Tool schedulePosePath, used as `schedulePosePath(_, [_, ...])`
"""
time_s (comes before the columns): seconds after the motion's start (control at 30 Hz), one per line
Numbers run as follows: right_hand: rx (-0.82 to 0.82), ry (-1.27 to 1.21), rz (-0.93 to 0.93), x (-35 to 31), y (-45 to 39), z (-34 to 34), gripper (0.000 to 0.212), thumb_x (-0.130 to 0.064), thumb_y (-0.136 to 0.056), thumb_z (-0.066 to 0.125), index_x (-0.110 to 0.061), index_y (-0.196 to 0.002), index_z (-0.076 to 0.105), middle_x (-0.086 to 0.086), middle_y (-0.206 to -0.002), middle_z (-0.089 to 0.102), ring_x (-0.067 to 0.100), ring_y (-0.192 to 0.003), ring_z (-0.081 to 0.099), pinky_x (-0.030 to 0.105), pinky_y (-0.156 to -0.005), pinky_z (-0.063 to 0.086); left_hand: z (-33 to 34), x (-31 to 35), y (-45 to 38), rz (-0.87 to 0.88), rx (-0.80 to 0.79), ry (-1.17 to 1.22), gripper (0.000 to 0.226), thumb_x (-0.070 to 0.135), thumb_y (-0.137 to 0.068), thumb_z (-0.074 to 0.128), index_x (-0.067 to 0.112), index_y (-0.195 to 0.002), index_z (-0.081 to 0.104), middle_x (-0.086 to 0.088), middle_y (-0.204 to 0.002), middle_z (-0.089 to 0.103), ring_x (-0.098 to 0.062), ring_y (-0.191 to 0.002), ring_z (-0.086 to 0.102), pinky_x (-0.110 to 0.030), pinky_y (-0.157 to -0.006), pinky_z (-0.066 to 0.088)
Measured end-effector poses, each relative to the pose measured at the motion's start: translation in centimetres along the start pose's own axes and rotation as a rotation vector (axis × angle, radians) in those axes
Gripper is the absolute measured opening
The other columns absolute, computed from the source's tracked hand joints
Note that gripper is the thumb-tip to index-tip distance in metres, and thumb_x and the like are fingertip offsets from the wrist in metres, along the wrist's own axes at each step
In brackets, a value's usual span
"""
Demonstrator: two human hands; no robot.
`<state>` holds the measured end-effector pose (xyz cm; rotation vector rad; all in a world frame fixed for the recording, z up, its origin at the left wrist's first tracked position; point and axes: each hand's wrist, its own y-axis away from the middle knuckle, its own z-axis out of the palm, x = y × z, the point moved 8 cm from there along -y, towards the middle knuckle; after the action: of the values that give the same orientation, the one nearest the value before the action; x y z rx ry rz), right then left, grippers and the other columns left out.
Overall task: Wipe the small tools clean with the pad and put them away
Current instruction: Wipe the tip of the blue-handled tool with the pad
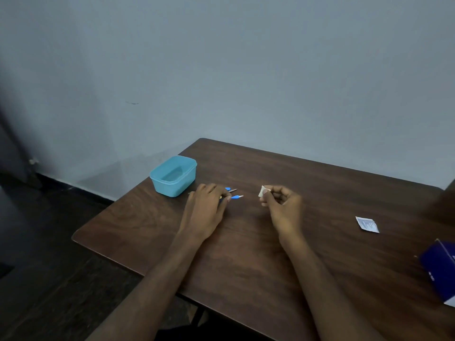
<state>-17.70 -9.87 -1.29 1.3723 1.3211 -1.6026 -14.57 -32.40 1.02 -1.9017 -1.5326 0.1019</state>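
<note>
A dark brown wooden table carries a light blue open tub, small blue-handled tools just beside it, a torn white sachet — and, at the right edge, a dark blue box.

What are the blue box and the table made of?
The blue box looks like plastic: smooth, one even turquoise colour, rounded corners and a moulded rim. The table looks like wood or a wood-look laminate: dark brown with grain lines and a slight sheen. Which of the two it is cannot be told from here.
</note>
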Motion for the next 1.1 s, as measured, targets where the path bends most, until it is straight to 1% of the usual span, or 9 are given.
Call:
schedulePosePath(0.1, [0.023, -0.138, 0.033, 0.1, 0.1, -0.8, 0.01, -0.007, -0.095, 0.076, -0.016, -0.094, 0.08, 0.002, -0.078, 0.08, 0.015, -0.072, 0.075, 0.035, -0.077, 0.065, -0.5, 0.2, 0.2, 0.03, 0.058, 0.079, 0.01, 0.034, -0.105, 0.065, 0.03, -0.108, 0.073, 0.015, -0.105, 0.074, -0.013, -0.097, 0.066, -0.039, -0.08, 0.053])
schedulePosePath(0.23, [-0.03, -0.278, 0.071, 0.3, 0.1, -0.9, 0.006, -0.005, -0.093, 0.079, -0.01, -0.097, 0.08, 0.008, -0.083, 0.081, 0.018, -0.078, 0.075, 0.032, -0.077, 0.062, -0.1, 1.4, -0.8, -0.114, 0.074, 0.512, 0.008, 0.025, -0.097, 0.079, 0.028, -0.103, 0.083, 0.022, -0.095, 0.079, 0.001, -0.092, 0.073, -0.016, -0.077, 0.055])
schedulePosePath(0.33, [-0.115, -0.315, 0.071, 0.3, -0.7, -1.4, 0.013, -0.009, -0.093, 0.079, -0.005, -0.105, 0.08, 0.014, -0.095, 0.082, 0.02, -0.087, 0.076, 0.028, -0.078, 0.061, 1.8, 4.2, -2.7, -0.121, 0.026, 0.669, 0.01, 0.022, -0.094, 0.083, 0.024, -0.103, 0.085, 0.018, -0.094, 0.081, 0.001, -0.089, 0.075, -0.015, -0.076, 0.056])
schedulePosePath(0.43, [-0.099, -0.33, 0.085, 0.8, -2.1, -3.2, 0.011, -0.017, -0.094, 0.08, -0.01, -0.102, 0.082, 0.015, -0.096, 0.081, 0.021, -0.088, 0.076, 0.027, -0.071, 0.059, 4.4, 6.8, -4.7, -0.09, -0.024, 0.757, 0.007, 0.02, -0.093, 0.084, 0.022, -0.1, 0.085, 0.015, -0.09, 0.082, 0.003, -0.084, 0.075, -0.013, -0.071, 0.053])
schedulePosePath(0.53, [-0.009, -0.292, 0.056, 1.5, -3.9, -5.4, 0.007, -0.017, -0.094, 0.081, -0.01, -0.093, 0.083, 0.009, -0.086, 0.08, 0.016, -0.076, 0.07, 0.031, -0.074, 0.058, 7.0, 8.7, -6.7, -0.03, -0.091, 0.743, 0.006, 0.022, -0.093, 0.084, 0.025, -0.099, 0.085, 0.017, -0.088, 0.081, 0.003, -0.082, 0.075, -0.012, -0.07, 0.053])
schedulePosePath(0.63, [0.05, -0.269, 0.061, 2.3, -5.5, -7.2, 0.01, -0.017, -0.092, 0.083, -0.007, -0.094, 0.082, 0.007, -0.078, 0.076, 0.012, -0.07, 0.065, 0.03, -0.072, 0.057, 8.6, 9.1, -8.0, 0.023, -0.127, 0.731, 0.008, 0.028, -0.094, 0.083, 0.026, -0.101, 0.085, 0.018, -0.088, 0.08, 0.001, -0.081, 0.075, -0.017, -0.07, 0.056])
schedulePosePath(0.77, [0.131, -0.327, 0.114, 3.7, -6.5, -8.5, 0.012, -0.014, -0.093, 0.081, -0.004, -0.099, 0.081, 0.005, -0.081, 0.075, 0.009, -0.069, 0.063, 0.026, -0.07, 0.056, 10.2, 8.6, -8.3, 0.038, -0.172, 0.681, 0.008, 0.027, -0.097, 0.079, 0.028, -0.103, 0.085, 0.016, -0.083, 0.079, 0.001, -0.072, 0.073, -0.019, -0.067, 0.057])
schedulePosePath(0.97, [0.217, -0.353, 0.123, 4.3, -7.1, -9.0, 0.009, -0.014, -0.094, 0.081, -0.005, -0.097, 0.081, -0.002, -0.079, 0.075, 0.006, -0.065, 0.061, 0.023, -0.068, 0.056, 11.2, 8.0, -8.5, 0.028, -0.218, 0.62, 0.01, 0.027, -0.096, 0.08, 0.03, -0.105, 0.086, 0.019, -0.083, 0.08, 0.004, -0.073, 0.073, -0.017, -0.071, 0.058])
schedulePosePath(1.1, [0.209, -0.427, 0.154, 4.2, -7.0, -8.9, 0.01, -0.008, -0.09, 0.083, -0.007, -0.1, 0.079, -0.003, -0.086, 0.08, 0.008, -0.073, 0.069, 0.024, -0.074, 0.06, 11.4, 7.8, -8.6, -0.011, -0.223, 0.661, 0.005, 0.024, -0.095, 0.081, 0.025, -0.097, 0.086, 0.013, -0.076, 0.079, 0.004, -0.065, 0.07, -0.015, -0.066, 0.054])
